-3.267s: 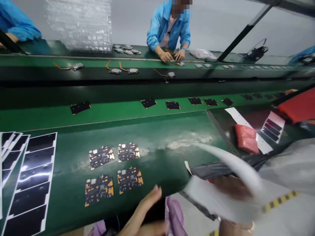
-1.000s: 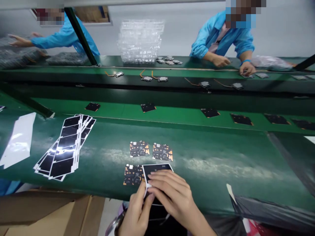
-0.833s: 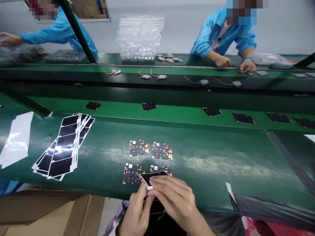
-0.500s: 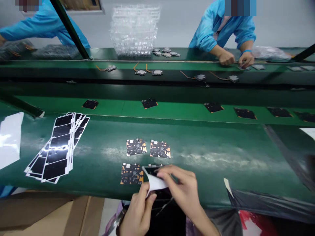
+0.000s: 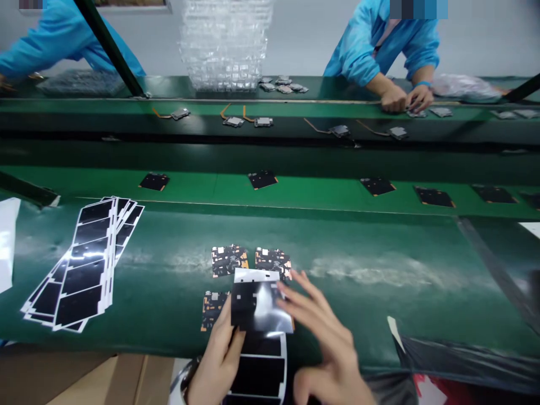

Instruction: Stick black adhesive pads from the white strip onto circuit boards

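Observation:
My left hand [image 5: 216,360] is closed on the left edge of a strip of black adhesive stickers [image 5: 248,314] with a white border. The strip's top panel tilts up and shines, and its lower panels hang towards me. My right hand [image 5: 327,340] has its fingers stretched apart, their tips over the panel's right edge; whether they touch it I cannot tell. Behind the strip lie two black-and-orange circuit boards, one on the left [image 5: 226,260] and one on the right [image 5: 265,259]. A third circuit board [image 5: 211,309] is partly covered by my left hand and the strip.
Fanned sticker sheets [image 5: 90,247] lie on the green bench [image 5: 379,242] at left. Several dark boards [image 5: 262,180] sit along the green strip beyond. Across from me, a co-worker's hands [image 5: 405,100] handle small parts beside stacked clear trays [image 5: 225,50]. A cardboard box [image 5: 84,382] stands below left.
The sticker strip, curled with its white underside showing before, now has its black face turned up. My right hand's fingers have spread from a pinch. The view has shifted slightly.

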Demonstrator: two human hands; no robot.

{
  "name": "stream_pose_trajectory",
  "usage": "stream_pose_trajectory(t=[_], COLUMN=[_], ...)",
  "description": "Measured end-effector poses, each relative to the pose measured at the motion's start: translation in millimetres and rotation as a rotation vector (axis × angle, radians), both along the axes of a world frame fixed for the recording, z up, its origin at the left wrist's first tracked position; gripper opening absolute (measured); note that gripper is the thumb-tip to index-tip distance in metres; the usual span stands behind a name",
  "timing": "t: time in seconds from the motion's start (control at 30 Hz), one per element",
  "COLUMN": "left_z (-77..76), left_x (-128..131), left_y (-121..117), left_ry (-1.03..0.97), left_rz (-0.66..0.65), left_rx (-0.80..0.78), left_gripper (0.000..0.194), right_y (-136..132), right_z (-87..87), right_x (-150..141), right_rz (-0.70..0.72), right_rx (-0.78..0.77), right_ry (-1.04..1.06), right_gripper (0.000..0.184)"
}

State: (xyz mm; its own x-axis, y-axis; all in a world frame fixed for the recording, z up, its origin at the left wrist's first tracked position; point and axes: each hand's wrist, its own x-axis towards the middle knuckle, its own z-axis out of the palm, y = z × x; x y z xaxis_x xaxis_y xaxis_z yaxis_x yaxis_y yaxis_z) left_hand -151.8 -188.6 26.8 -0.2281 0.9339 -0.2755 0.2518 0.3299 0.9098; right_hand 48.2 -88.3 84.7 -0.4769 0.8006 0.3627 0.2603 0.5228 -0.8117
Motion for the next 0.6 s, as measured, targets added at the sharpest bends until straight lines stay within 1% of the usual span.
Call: stream_pose_trajectory(t=[0.07,0.1,0.13,0.17,0.2,0.27,0.3,0.33,0.4,0.47,0.5,0.53,0.6], left_z=[1.7,2.2,2.3,2.0,1.4,0.1,-0.3,-0.4,0.6,3.2,5.1,7.6,13.6], left_x=[-7.6,-11.0,-14.0,-16.6,-18.9,-23.0,-25.0,-26.8,-29.5,-30.1,-29.6,-28.8,-27.5], left_y=[4.4,6.6,8.7,10.4,11.8,13.6,14.3,15.0,17.3,21.4,24.0,26.9,32.6], left_ry=[0.033,0.06,0.094,0.131,0.17,0.239,0.272,0.305,0.359,0.397,0.41,0.42,0.425], left_rz=[-0.037,-0.058,-0.084,-0.113,-0.143,-0.206,-0.231,-0.249,-0.283,-0.315,-0.321,-0.318,-0.292], left_rx=[0.013,0.034,0.06,0.086,0.112,0.146,0.156,0.165,0.182,0.201,0.206,0.203,0.168], left_gripper=[0.042,0.043,0.045,0.047,0.049,0.053,0.056,0.059,0.067,0.071,0.071,0.069,0.062], right_y=[16.0,23.5,30.1,35.7,40.1,46.2,48.3,50.0,52.7,54.6,55.3,56.3,60.1], right_z=[-2.9,-5.0,-7.4,-9.7,-12.1,-16.4,-18.5,-20.3,-22.8,-22.3,-20.6,-18.1,-12.0], right_x=[9.6,11.0,10.2,7.7,4.1,-3.4,-6.3,-8.4,-10.1,-10.6,-10.8,-11.1,-10.6], right_rz=[-0.102,-0.113,-0.09,-0.045,-0.002,0.025,0.019,0.018,0.043,0.072,0.06,0.027,-0.062], right_rx=[-0.267,-0.414,-0.559,-0.69,-0.799,-0.956,-1.009,-1.053,-1.121,-1.136,-1.1,-1.029,-0.822], right_ry=[0.178,0.266,0.338,0.384,0.405,0.392,0.376,0.362,0.341,0.312,0.284,0.241,0.138], right_gripper=[0.051,0.043,0.039,0.04,0.045,0.056,0.059,0.056,0.041,0.031,0.029,0.026,0.019])
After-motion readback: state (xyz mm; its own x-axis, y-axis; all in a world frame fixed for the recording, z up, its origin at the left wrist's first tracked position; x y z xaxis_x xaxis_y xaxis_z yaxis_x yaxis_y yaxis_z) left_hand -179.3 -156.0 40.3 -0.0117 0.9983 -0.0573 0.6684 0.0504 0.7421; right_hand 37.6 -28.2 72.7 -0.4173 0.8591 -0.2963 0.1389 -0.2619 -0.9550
